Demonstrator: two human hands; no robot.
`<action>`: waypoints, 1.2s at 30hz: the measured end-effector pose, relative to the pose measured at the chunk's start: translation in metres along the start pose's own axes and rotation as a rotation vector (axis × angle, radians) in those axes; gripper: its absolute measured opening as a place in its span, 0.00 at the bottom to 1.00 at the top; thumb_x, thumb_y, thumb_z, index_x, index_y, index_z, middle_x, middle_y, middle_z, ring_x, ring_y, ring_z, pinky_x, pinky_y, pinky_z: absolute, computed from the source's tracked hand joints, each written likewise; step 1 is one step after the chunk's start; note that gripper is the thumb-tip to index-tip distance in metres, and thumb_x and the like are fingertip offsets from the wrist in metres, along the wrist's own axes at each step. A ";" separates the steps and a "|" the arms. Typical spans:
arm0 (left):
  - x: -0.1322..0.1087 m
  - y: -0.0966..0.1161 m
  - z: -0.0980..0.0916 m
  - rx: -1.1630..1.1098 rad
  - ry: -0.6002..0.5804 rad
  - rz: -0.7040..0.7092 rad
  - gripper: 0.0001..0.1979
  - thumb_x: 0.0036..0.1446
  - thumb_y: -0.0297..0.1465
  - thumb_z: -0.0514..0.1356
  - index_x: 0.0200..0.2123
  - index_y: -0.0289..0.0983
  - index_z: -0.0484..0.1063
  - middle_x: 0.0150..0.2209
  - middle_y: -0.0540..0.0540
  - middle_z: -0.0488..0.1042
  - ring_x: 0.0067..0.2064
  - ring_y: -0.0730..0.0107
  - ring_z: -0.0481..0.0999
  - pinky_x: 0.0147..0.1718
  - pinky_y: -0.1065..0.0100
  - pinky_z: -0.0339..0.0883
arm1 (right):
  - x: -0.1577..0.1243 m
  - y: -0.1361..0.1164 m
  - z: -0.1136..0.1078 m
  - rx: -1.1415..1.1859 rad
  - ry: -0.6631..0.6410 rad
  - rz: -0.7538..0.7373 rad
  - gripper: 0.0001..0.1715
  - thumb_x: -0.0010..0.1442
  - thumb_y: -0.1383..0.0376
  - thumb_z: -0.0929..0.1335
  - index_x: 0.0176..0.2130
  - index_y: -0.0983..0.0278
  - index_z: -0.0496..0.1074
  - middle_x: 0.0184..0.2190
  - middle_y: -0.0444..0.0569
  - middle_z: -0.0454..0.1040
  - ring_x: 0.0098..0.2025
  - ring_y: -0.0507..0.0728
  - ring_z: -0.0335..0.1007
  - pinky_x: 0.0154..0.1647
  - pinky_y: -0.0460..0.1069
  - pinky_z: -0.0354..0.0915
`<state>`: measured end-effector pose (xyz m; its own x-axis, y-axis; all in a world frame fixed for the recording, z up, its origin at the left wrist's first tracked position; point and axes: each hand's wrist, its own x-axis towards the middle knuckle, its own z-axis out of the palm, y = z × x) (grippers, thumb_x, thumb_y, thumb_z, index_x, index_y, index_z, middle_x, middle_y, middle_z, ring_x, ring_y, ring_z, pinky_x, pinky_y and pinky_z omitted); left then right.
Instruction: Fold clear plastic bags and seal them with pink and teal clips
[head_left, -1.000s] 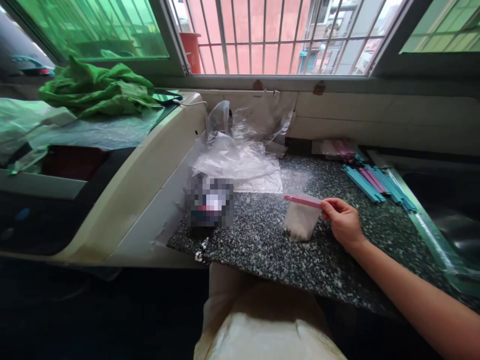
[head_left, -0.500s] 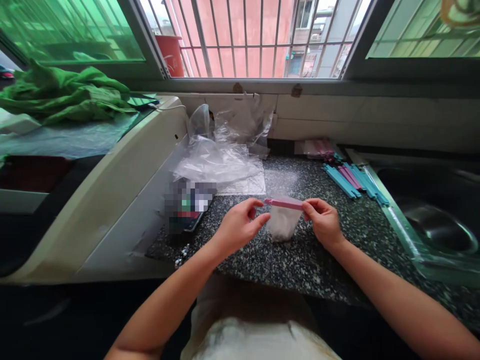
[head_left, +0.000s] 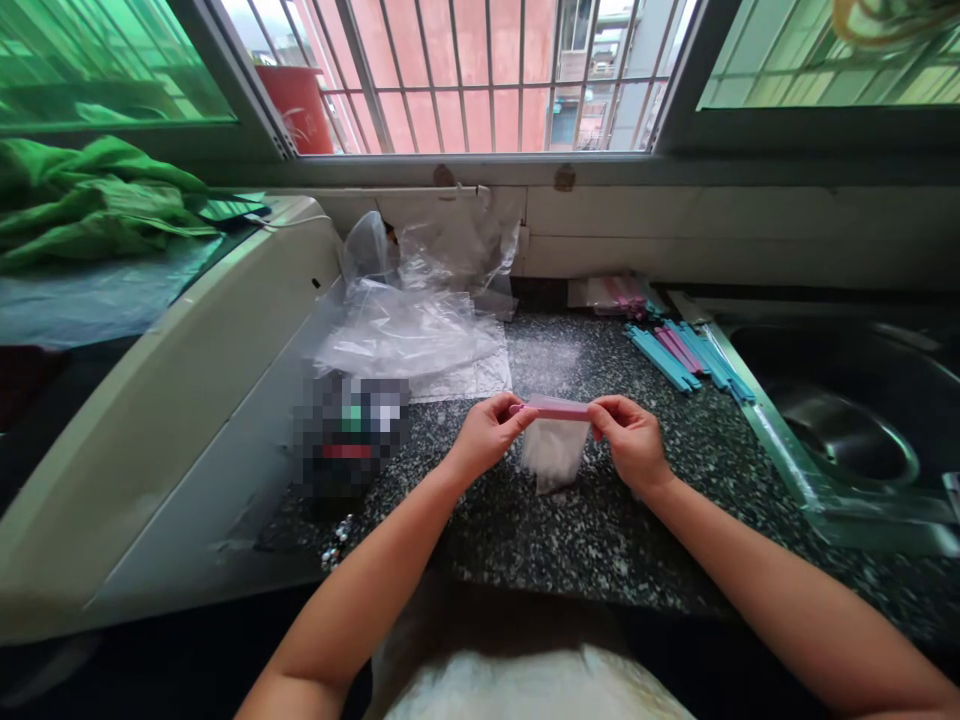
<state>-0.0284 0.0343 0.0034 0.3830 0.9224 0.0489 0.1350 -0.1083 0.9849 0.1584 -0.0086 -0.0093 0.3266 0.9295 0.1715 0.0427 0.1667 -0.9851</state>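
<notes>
A pink bag clip (head_left: 556, 409) lies across the top of a small clear plastic bag (head_left: 555, 452) with whitish contents. My left hand (head_left: 489, 432) pinches the clip's left end between thumb and fingers. At its right end, my right hand (head_left: 628, 440) grips the clip the same way. Below the clip the bag hangs down over the speckled dark countertop (head_left: 487, 540); whether its bottom touches the stone I cannot tell. A narrow strip of the bag shows above the clip.
Blue clips (head_left: 664, 358) and pink clips (head_left: 681, 350) lie beside the metal sink (head_left: 832, 440). Crumpled plastic bags (head_left: 412, 330) are piled at the back left. A blurred-out item (head_left: 352, 425) and small shiny bits (head_left: 337, 540) sit left. A pale appliance (head_left: 187, 400) borders the counter.
My left hand has closed onto the clip's left end, where it was open and apart before. My right hand stays on the right end. The view has shifted slightly to the right.
</notes>
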 end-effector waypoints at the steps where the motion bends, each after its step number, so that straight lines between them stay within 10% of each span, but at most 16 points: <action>1: -0.001 -0.001 0.000 -0.011 0.014 0.007 0.20 0.45 0.47 0.59 0.23 0.35 0.64 0.20 0.55 0.55 0.23 0.79 0.53 0.23 0.73 0.47 | 0.000 0.000 0.001 -0.003 -0.002 0.001 0.13 0.46 0.57 0.71 0.24 0.63 0.69 0.16 0.39 0.64 0.18 0.47 0.57 0.19 0.44 0.57; 30: -0.008 0.000 -0.008 -0.058 0.108 0.070 0.18 0.45 0.44 0.62 0.21 0.34 0.66 0.19 0.54 0.57 0.22 0.79 0.55 0.22 0.73 0.50 | -0.007 -0.011 0.004 -0.083 -0.239 0.114 0.16 0.41 0.55 0.73 0.27 0.64 0.72 0.20 0.42 0.68 0.21 0.48 0.60 0.22 0.45 0.59; 36: -0.006 -0.002 -0.005 -0.166 -0.133 -0.074 0.22 0.35 0.45 0.67 0.28 0.33 0.71 0.22 0.51 0.66 0.25 0.76 0.62 0.26 0.72 0.56 | -0.005 -0.013 -0.003 -0.117 -0.193 0.070 0.18 0.43 0.52 0.71 0.27 0.64 0.71 0.17 0.41 0.65 0.20 0.48 0.57 0.20 0.45 0.56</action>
<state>-0.0354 0.0305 0.0018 0.4959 0.8676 -0.0364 0.0193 0.0309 0.9993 0.1592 -0.0167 0.0027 0.1467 0.9850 0.0913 0.1390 0.0708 -0.9878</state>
